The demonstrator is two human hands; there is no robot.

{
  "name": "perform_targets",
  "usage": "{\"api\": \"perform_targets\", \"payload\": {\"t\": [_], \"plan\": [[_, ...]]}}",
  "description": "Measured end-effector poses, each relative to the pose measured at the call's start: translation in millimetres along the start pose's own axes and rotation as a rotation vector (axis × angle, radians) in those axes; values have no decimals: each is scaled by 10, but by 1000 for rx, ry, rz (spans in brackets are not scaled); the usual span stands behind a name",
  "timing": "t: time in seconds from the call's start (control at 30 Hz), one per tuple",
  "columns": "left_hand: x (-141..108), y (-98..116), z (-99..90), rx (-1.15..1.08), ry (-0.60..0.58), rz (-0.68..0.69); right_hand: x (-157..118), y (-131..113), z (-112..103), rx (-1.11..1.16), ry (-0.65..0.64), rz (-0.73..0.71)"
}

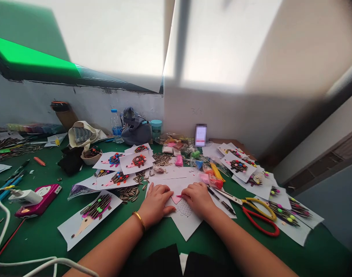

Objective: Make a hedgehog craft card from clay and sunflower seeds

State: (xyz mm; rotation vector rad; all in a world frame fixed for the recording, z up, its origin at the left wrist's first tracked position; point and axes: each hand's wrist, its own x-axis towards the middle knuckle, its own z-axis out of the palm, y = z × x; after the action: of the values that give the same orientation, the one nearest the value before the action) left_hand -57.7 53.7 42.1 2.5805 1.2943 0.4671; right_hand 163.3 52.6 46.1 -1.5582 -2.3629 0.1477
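Observation:
A white sheet with a drawn hedgehog (185, 208) lies in front of me, its dotted body outlined in ink. Light pink clay (176, 199) fills the face area of the drawing. My left hand (158, 203) rests on the sheet left of the drawing, fingers stretched out and thumb apart. On the other side, my right hand (198, 197) has its fingertips together at the pink face. A small darker pink bit of clay (179, 196) shows at those fingertips; the rest of it is hidden. A black pen (225, 204) lies beside my right hand.
Scissors with red and yellow handles (261, 217) lie at right. Finished hedgehog cards (137, 161) are piled on both sides. Sunflower seeds (130, 194), clay packets (215, 179), a propped phone (200, 135), a magenta device (39, 200) and a white cable (4, 231) surround the work area.

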Motion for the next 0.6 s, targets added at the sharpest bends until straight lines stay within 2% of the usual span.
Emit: {"api": "perform_targets", "payload": {"t": [0.2, 0.4, 0.6], "plan": [[-6, 0, 4, 4, 3, -1, 7, 4, -6, 13, 24, -23], [-9, 0, 4, 8, 1, -2, -62, 26, 12, -7, 65, -120], [-5, 1, -3, 9, -1, -2, -109, 36, 33, -2, 72, -157]]}}
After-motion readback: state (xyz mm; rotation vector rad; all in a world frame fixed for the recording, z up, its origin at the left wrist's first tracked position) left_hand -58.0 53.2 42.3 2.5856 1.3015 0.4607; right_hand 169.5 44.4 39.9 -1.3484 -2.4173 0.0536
